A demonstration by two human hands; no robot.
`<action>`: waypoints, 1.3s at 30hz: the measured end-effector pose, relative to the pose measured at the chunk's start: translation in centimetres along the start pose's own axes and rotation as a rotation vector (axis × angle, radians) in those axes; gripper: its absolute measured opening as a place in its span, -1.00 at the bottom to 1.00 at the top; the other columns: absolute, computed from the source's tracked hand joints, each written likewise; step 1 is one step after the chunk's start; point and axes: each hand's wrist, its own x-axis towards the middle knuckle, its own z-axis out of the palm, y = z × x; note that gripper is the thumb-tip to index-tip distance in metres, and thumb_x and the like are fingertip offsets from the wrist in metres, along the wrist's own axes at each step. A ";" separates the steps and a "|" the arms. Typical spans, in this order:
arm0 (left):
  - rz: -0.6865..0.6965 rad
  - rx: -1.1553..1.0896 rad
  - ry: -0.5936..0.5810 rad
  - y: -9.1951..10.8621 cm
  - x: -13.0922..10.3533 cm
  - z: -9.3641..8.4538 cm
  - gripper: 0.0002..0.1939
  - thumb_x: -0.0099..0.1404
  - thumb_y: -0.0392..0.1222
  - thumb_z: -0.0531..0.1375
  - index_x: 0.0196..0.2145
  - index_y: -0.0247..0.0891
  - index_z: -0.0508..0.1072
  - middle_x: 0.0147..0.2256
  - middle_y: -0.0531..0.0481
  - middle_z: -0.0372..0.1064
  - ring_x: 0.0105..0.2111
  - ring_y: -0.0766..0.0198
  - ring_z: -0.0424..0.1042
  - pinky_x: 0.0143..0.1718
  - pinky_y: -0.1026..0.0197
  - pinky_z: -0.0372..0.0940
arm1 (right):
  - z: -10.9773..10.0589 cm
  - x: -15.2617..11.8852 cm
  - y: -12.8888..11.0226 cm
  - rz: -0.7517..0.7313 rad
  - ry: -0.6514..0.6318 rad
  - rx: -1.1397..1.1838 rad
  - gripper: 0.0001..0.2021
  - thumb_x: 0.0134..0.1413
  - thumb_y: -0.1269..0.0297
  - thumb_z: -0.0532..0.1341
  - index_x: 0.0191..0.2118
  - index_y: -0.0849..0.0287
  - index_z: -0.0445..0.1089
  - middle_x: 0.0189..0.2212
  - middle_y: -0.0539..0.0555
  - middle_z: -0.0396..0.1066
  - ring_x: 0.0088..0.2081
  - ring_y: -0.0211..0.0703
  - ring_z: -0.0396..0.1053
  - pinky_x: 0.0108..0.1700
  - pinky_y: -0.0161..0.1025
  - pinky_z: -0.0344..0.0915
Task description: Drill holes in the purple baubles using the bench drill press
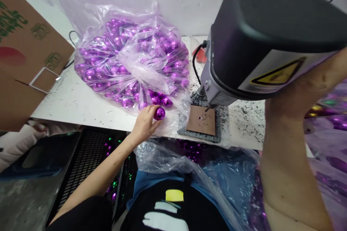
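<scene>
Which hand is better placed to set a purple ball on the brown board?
Probably the left: the left hand holds a purple ball near the brown board, whereas the right hand is up beside the machine, partly hidden.

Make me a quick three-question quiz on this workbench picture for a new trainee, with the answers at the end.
1. What does the left hand hold?
2. True or false: in this view, the cardboard box is to the left of the plastic bag.
3. What shape is the yellow warning sign on the black machine? A) circle, B) triangle, C) square.

Key: 1. A shiny purple ball. 2. True. 3. B.
</scene>
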 end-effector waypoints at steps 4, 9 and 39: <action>-0.273 -0.775 -0.039 3.7 0.5 -1.0 -0.40 0.27 0.04 0.27 0.19 -0.15 0.25 -0.08 -0.12 0.43 -0.20 0.14 0.48 -0.21 0.10 0.39 | 0.7 -0.2 -1.1 0.034 0.049 0.071 -0.45 0.00 -0.28 -0.03 -0.47 0.21 -0.05 -0.58 -0.12 -0.12 -0.58 -0.59 -0.09 -0.52 -0.43 -0.13; -0.439 -1.401 -0.366 7.4 1.1 1.0 -0.40 0.25 0.09 0.26 0.18 -0.15 0.31 -0.04 -0.19 0.44 -0.19 0.10 0.54 -0.29 0.13 0.41 | 0.6 -0.3 -0.9 0.033 0.043 0.034 -0.45 0.03 -0.26 -0.04 -0.47 0.23 -0.04 -0.58 -0.13 -0.10 -0.61 -0.63 -0.04 -0.51 -0.46 -0.09; 0.041 -0.186 0.071 10.5 5.3 10.0 -0.50 0.24 0.13 0.30 0.00 -0.23 0.40 -0.14 -0.13 0.41 -0.09 0.03 0.34 -0.02 0.03 0.15 | 0.5 -0.4 -0.9 -0.018 0.051 -0.094 -0.46 0.15 -0.20 -0.10 -0.45 0.29 0.10 -0.55 -0.12 0.03 -0.49 -0.61 0.09 -0.31 -0.41 0.08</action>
